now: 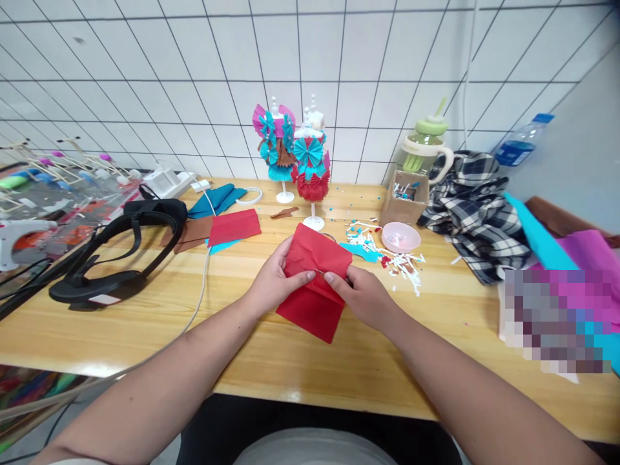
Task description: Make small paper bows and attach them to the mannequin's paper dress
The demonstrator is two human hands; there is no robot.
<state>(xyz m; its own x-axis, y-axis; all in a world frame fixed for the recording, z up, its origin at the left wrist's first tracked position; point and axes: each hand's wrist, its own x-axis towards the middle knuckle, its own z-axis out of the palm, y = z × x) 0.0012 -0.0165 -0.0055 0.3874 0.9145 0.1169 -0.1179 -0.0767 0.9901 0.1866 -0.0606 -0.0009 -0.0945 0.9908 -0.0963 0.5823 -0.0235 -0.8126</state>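
A red crepe-like paper sheet [312,316] is held up over the table, slightly tilted and creased across its middle. My left hand [281,274] grips its left side, thumb in front and fingers behind. From the right, my right hand [363,290] pinches the same sheet, its thumb pointing at the left thumb. Between the two thumb tips lies a thin, needle-like sliver [318,271], too small to name surely. The sheet hides most of my fingers. Just behind it stand two mini dress forms, one in red and teal paper [310,165], one in pink, teal and brown [275,145].
Paper scraps [404,268] lie around a pink bowl [401,237], near a cardboard box [404,197] and a green-lidded jug [426,145]. Folded red paper [235,226] and a black headset [121,252] sit left. A cable [203,284] crosses the table. Plaid cloth [460,200] lies right.
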